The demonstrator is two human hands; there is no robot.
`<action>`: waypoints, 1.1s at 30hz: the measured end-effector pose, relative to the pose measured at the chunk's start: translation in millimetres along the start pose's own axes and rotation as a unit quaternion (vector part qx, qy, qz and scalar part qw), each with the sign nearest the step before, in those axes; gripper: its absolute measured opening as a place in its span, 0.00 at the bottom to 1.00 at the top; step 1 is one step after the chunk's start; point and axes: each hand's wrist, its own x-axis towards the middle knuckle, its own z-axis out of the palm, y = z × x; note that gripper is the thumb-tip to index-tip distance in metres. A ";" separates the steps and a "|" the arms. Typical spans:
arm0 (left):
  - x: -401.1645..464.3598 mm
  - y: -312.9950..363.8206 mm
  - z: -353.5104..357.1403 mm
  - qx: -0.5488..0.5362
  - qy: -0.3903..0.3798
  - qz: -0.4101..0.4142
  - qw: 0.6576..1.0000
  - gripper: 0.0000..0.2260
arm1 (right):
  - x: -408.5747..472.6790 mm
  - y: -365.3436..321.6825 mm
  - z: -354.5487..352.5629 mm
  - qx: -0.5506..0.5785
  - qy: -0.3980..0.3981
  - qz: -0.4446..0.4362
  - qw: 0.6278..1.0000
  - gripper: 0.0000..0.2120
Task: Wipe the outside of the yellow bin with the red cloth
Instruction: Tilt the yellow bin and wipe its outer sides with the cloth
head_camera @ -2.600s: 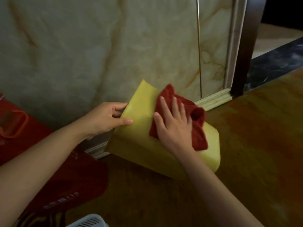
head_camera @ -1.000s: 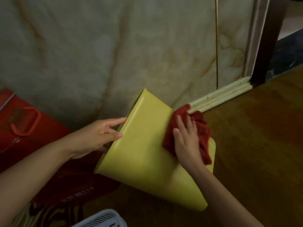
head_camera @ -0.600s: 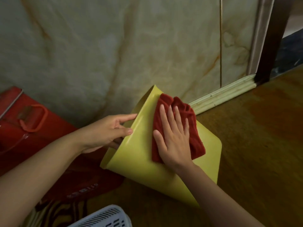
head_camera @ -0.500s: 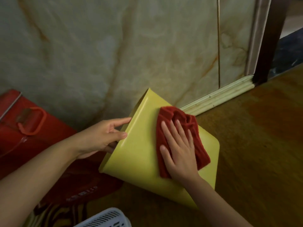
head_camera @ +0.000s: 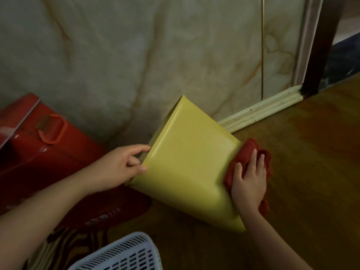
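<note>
The yellow bin lies tipped on its side on the brown floor, its open rim facing left and its base to the right. My left hand grips the rim at the left, fingers curled over the edge. My right hand presses the bunched red cloth flat against the bin's base end at the right. Part of the cloth is hidden under my palm.
A marble wall with a pale skirting board stands right behind the bin. A red box with an orange handle and a dark red bag lie at the left. A white slotted basket sits at the bottom.
My right hand has slid the red cloth from the bin's broad upper side rightwards onto its base end. The left hand keeps its hold on the rim.
</note>
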 end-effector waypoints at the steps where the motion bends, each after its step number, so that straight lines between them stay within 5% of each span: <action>1: 1.7 2.5 0.5 0.004 0.006 0.006 1.000 0.20 | -3.1 4.1 -3.5 0.025 0.003 0.048 0.999 0.29; 4: 5.3 11.8 2.3 0.004 0.023 0.013 1.000 0.23 | -32.0 3.3 -9.5 0.035 -0.018 0.104 0.994 0.29; 10: 24.1 48.8 -8.5 -0.023 0.005 0.019 1.000 0.22 | -61.5 -91.5 3.5 0.061 -0.059 -0.215 0.973 0.30; 13: 37.7 65.8 -10.5 -0.055 0.034 0.010 0.998 0.20 | -5.8 -103.3 -8.3 0.014 -0.086 -0.275 0.957 0.28; 20: 73.9 99.3 -7.5 -0.096 0.064 -0.058 0.992 0.18 | 58.9 -22.0 -51.4 0.036 -0.138 -0.021 0.990 0.24; 24: 93.7 124.1 -7.6 -0.046 0.075 -0.105 0.991 0.16 | 20.6 -53.5 -57.6 0.101 -0.040 -0.108 0.988 0.21; 28: 94.1 134.5 -15.2 -0.217 0.006 0.005 0.976 0.16 | 23.9 -100.9 -70.3 0.146 0.029 -0.191 0.970 0.21; 30: 79.2 118.8 -16.5 -0.141 -0.037 0.040 0.988 0.27 | 38.9 -106.0 -75.0 0.160 0.049 -0.153 0.974 0.20; 33: 57.4 84.1 -3.7 -0.024 0.003 0.086 0.996 0.10 | 49.8 -101.1 -77.7 0.185 0.064 -0.105 0.975 0.20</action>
